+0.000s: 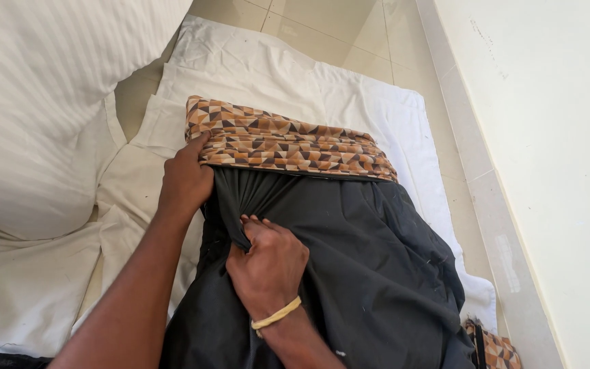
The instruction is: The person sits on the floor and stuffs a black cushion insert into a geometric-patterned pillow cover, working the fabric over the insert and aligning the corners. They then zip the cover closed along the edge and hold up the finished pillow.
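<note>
at the far left a large white pillow (42, 102) with faint stripes fills the upper corner, resting partly over white sheets (29, 287) spread on the tiled floor (349, 34). just right of it, the person's left hand (186, 179) lies palm down with its fingers curled over the left end of a patterned cloth band (288, 140), printed in brown, orange and cream triangles; the thumb and fingertips pinch the band's edge where it meets the dark fabric below. the band lies rolled or folded in several layers across the middle of the view, on top of a white sheet (274, 68) that stretches toward the top.

below the band, a black cloth (370, 260) fans out from under it toward the bottom edge, gathered into pleats near the left side. the right hand (268, 263) is closed into a fist around a bunch of those pleats, just below and right of the left hand, gripping the black cloth tightly; a yellow band (276, 316) circles its wrist.

further right the black cloth drapes over the white sheet's edge. at the bottom right corner another bit of the same triangle-patterned cloth (496, 350) shows beside the base of the pale wall (554, 137), which runs up the right side.
</note>
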